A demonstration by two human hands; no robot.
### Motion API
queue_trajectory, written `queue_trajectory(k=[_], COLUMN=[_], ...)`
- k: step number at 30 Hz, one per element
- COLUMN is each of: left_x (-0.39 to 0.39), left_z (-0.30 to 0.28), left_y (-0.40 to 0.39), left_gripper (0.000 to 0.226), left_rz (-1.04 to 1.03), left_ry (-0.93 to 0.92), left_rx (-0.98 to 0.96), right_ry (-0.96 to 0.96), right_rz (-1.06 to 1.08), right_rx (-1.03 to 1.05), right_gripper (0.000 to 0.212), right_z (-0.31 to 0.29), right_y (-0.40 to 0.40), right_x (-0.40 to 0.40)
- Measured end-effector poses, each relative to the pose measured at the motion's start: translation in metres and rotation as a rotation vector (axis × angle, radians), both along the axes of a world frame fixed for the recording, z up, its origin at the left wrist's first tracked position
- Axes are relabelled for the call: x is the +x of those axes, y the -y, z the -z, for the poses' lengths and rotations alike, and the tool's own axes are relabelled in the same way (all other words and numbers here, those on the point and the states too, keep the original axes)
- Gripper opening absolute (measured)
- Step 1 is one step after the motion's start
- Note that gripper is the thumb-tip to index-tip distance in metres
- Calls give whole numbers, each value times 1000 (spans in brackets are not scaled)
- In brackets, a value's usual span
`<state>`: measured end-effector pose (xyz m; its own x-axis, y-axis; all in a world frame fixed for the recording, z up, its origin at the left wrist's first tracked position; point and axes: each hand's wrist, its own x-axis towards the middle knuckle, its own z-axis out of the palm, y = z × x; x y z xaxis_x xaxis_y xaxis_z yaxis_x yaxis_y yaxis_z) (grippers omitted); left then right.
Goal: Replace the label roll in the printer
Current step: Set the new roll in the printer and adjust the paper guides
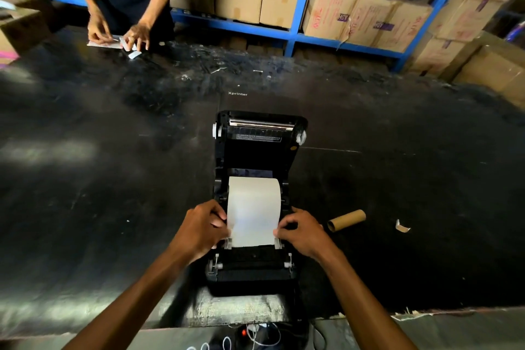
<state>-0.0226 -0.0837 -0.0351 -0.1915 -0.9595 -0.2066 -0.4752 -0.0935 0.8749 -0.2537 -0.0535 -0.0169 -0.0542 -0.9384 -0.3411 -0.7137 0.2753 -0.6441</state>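
Note:
A black label printer (250,270) stands open on the dark table, its lid (260,133) tilted back. Inside the bay sits a white label roll (253,202), with its loose end drawn forward over the front guides. My left hand (203,229) pinches the left edge of that paper. On the opposite side, my right hand (304,231) pinches the right edge. An empty brown cardboard core (346,220) lies on the table just right of the printer.
A torn scrap of paper (402,227) lies right of the core. Across the black table (113,179) another person's hands (119,33) handle small white labels. Blue shelving (301,8) with cardboard boxes stands behind. Cables (255,335) hang below the near edge.

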Motion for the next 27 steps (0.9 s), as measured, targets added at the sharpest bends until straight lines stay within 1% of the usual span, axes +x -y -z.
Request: queue_trajectory(k=[4,6,11,15,17,19,21,23,27], left_x=[3,3,5,6,6,6,6,5,4], left_z=[1,1,-1,-1,0,1,1,1,0], left_y=[0,0,5,4,3,3,4,4,1], left_gripper=[18,18,21,17,16,17,18,18,21], left_rz=[0,5,83,40,29,48,91,111,56], left_ry=[-38,-26,-11,-64,-70,-59,-26,-9,-49], left_rx=[-12,-13,48,53,43,30,20,7,-23], right_ry=[38,49,193,173,155,184,215,202,179], right_rz=[0,-1,97,67,70,94,125,145,122], right_rx=[39,64,53,69,78,73,49,20,34], right_gripper=[13,13,6,15,11,5,7,9,12], right_z=[-3,-6,-4,-3,-3,-2,-2,1,2], right_y=[2,5,-1,-3,-2,-2,-2,-4,-5], right_x=[1,2,0,1,1,0,1,1,3])
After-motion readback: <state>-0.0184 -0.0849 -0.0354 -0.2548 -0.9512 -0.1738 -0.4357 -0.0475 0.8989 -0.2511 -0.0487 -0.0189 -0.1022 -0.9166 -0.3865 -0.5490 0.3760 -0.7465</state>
